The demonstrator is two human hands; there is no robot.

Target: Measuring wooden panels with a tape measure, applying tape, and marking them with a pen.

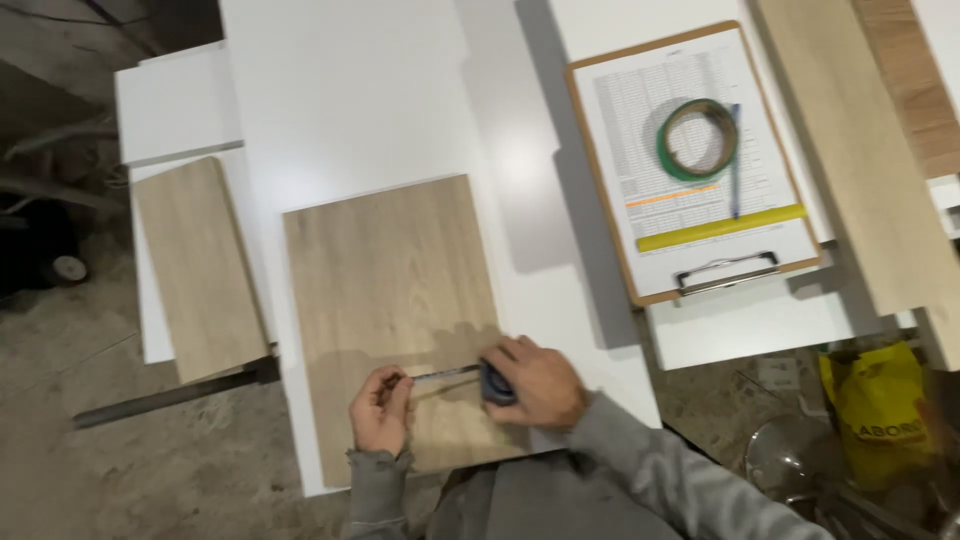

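Observation:
A light oak-look board (pixel 390 290) lies flat on a white panel (pixel 350 100). My right hand (pixel 535 385) grips the dark blue case of a tape measure (pixel 495 385) at the board's right edge. A short length of the tape's blade (pixel 445 373) stretches left across the board's near part. My left hand (pixel 382 408) pinches the blade's free end down on the board. Grey sleeves cover both forearms.
A second oak-look board (pixel 198 265) lies at the left on another white panel. A clipboard (pixel 690 160) with a printed sheet carries a green tape roll (pixel 698 138), a pen and a yellow ruler. Long wood-look planks (pixel 860 150) lie at the right. A yellow bag (pixel 880 410) sits on the floor.

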